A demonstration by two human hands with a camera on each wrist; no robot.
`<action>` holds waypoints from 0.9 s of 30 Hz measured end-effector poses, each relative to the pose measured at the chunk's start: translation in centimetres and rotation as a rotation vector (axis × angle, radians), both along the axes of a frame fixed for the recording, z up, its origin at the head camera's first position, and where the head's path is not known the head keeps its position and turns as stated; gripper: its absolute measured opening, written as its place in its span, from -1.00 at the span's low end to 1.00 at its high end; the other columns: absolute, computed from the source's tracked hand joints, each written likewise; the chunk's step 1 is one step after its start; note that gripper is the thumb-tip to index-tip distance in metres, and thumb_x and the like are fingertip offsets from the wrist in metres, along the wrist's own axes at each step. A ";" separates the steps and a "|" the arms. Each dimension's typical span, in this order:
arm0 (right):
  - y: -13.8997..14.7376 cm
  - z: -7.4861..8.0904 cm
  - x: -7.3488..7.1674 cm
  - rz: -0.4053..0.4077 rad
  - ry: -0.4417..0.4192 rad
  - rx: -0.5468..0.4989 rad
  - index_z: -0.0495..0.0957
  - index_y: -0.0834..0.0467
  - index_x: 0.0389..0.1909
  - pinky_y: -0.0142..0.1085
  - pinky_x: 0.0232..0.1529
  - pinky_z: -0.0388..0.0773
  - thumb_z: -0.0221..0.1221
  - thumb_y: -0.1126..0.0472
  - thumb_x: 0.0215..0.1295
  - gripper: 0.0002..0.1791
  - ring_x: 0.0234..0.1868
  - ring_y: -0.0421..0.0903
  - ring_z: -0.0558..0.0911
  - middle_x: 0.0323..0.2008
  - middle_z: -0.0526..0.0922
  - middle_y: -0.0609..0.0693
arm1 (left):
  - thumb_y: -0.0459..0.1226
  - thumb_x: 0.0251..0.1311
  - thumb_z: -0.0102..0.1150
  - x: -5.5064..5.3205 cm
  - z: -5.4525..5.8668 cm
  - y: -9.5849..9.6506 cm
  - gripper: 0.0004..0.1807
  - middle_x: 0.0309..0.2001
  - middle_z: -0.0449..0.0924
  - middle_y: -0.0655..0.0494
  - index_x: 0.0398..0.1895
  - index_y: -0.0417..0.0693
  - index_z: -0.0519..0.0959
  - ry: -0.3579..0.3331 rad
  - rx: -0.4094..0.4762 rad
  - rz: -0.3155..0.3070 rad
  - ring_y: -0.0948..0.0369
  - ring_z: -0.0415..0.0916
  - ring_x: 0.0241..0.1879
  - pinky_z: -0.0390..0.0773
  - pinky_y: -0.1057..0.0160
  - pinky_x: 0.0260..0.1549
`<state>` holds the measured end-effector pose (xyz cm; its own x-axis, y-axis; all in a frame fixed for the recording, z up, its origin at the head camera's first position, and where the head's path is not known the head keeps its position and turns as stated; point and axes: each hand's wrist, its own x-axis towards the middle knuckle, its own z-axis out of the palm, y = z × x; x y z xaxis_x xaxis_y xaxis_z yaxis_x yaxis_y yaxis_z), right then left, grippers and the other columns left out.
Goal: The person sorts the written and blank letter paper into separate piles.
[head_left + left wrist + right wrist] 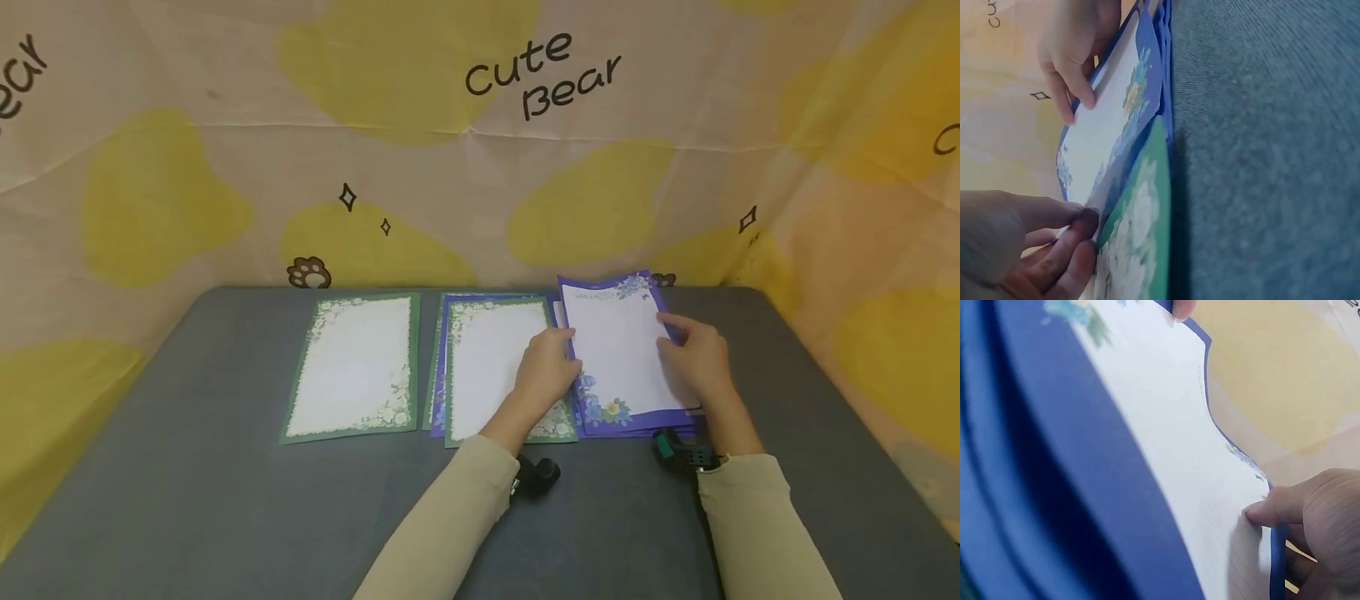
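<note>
A sheet of stationery paper with a purple-blue border and blue flowers in its corners is held between both hands. My left hand pinches its left edge, the wrist crossing over a green-bordered sheet. On the opposite edge, my right hand grips with the thumb on the white face and fingers behind, as the right wrist view also shows. The paper bends in a wave there. Beneath it lie more purple-bordered sheets, their edges slightly fanned.
Another green-bordered sheet lies apart at the left. Under the middle green sheet, purple and green edges of further sheets stick out. All rest on a dark grey table, with a printed cloth hanging behind it.
</note>
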<state>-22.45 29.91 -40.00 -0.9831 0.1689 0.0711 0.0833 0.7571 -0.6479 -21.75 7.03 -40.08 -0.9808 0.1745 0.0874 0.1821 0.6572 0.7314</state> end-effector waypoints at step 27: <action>-1.0 -1.6 0.5 0.026 0.138 0.199 0.58 0.36 0.19 0.32 0.31 0.33 0.02 0.21 0.42 -0.56 0.29 0.45 0.43 0.26 0.52 0.42 | -0.16 0.38 0.21 0.5 0.7 -4.8 -0.66 0.20 0.65 0.03 0.15 -0.02 0.67 0.094 -0.058 -0.058 0.13 0.67 -0.09 0.66 0.12 0.01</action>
